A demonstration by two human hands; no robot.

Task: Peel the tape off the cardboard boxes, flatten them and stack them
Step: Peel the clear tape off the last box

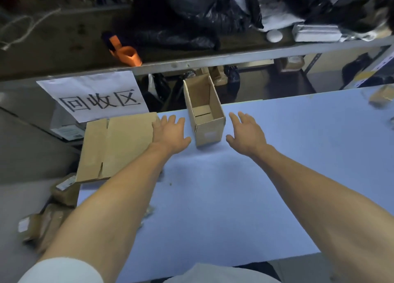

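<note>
A small open cardboard box [207, 120] stands upright near the far edge of the blue table [234, 186], its top open and its bottom flaps visible inside. My left hand [171, 132] is just left of it with fingers spread, partly over the right edge of a flattened cardboard box [115, 148] that lies on the table's left end. My right hand [247, 133] hovers just right of the box, fingers straight. Neither hand touches the upright box.
A paper sign [96, 97] hangs behind the flattened box. An orange tape dispenser [125, 53] and black bags [187, 16] sit on the shelf above. Taped parcels [49, 214] lie off the table's left side. Another box [381, 95] sits at the far right.
</note>
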